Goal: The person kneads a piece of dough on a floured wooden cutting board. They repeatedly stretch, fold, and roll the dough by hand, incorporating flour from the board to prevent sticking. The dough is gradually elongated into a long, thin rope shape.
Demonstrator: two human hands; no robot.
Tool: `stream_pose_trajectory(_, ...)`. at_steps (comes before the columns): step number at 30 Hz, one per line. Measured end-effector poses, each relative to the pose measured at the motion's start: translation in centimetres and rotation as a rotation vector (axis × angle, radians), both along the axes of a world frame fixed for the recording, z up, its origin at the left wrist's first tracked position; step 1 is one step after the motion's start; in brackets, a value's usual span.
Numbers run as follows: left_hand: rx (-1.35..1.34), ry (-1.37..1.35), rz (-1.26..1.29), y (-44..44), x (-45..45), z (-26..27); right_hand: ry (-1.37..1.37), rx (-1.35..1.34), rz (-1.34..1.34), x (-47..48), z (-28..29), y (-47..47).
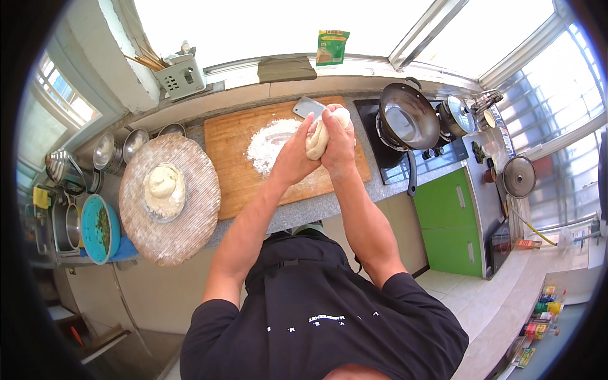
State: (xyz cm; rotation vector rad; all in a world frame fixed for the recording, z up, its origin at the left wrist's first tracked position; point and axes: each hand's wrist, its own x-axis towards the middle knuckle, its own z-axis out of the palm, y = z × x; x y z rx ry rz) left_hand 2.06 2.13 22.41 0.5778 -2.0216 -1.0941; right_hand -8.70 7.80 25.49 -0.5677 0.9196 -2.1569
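Note:
Both of my hands grip a folded lump of pale dough point(317, 140) above a wooden board point(232, 156). My left hand point(295, 154) presses on its left side, and my right hand point(339, 142) wraps its right side, with part of the dough bulging out at the top. White flour point(270, 142) is spread on the board to the left of my hands. A cleaver's metal blade point(308, 107) lies behind them, its handle hidden. Farther left, a glass bowl point(165, 217) of flour with another dough lump point(164, 181) on top stands on a round floured board point(190, 237).
On the right, a wok point(409, 116) sits on a gas hob point(368, 118), its handle reaching over the counter's front edge, beside a lidded pot point(456, 115). Metal bowls point(104, 151) and a blue basin of greens point(99, 229) stand left. A utensil holder point(183, 78) is on the sill.

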Motion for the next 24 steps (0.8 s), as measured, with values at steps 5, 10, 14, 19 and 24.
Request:
stream_pose_trajectory(5,0.14,-0.187,-0.102,-1.0,0.3,-0.1,0.013,-0.123,0.077,-0.2,0.9,0.3)
stream_pose_trajectory(10,-0.076,-0.306,0.015,-0.3,0.5,-1.0,0.098,0.232,-0.192,1.4,0.5,0.5)
stream_pose_trajectory(14,-0.191,-0.396,0.043,-0.1,0.5,-0.6,0.19,0.337,-0.26,3.0,-0.5,0.3)
stream_pose_trajectory(19,-0.216,-0.384,0.099,0.1,0.3,-1.0,0.07,0.313,-0.24,0.3,-0.7,-1.1)
stream_pose_trajectory(24,-0.1,-0.282,0.01,1.0,0.7,0.1,0.01,0.144,-0.106,-1.6,0.4,-0.3)
